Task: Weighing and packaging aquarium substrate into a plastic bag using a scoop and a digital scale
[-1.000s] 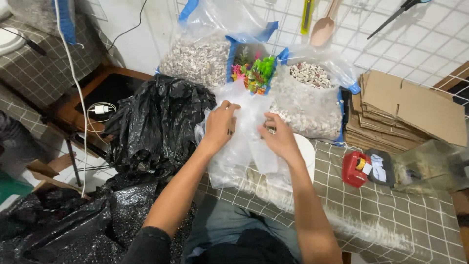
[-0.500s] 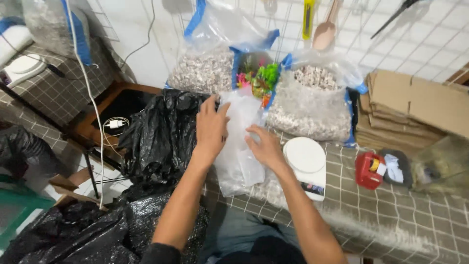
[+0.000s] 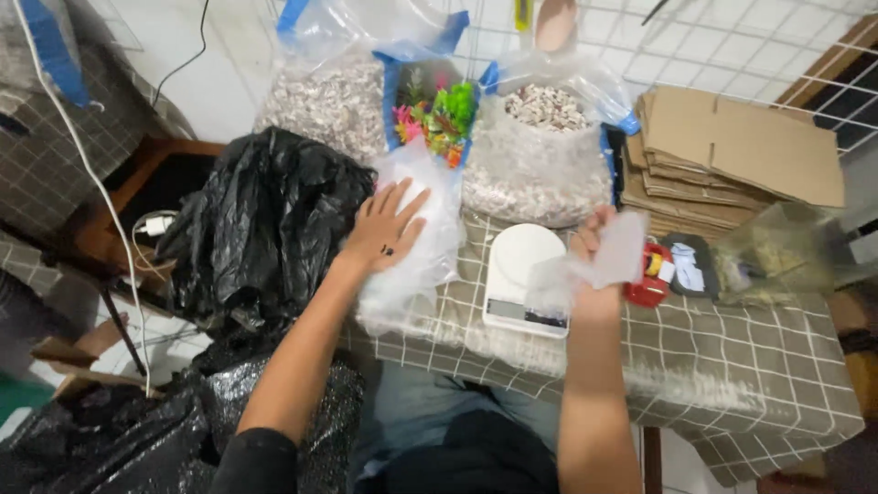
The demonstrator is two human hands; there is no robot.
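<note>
Flattened cardboard stack [image 3: 732, 151], black bag [image 3: 261, 224]

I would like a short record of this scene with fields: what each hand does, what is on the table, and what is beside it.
Left hand: left hand lies flat, fingers spread, on a stack of clear plastic bags.
Right hand: right hand holds up one small clear bag above the table.
Scale: white kitchen scale between the hands, nothing on it.
Table: checked tablecloth.
Behind: two large clear bags of small shells or pebbles, coloured plastic plants between them.
Right side: flattened cardboard.
Left side: black plastic bag.
</note>
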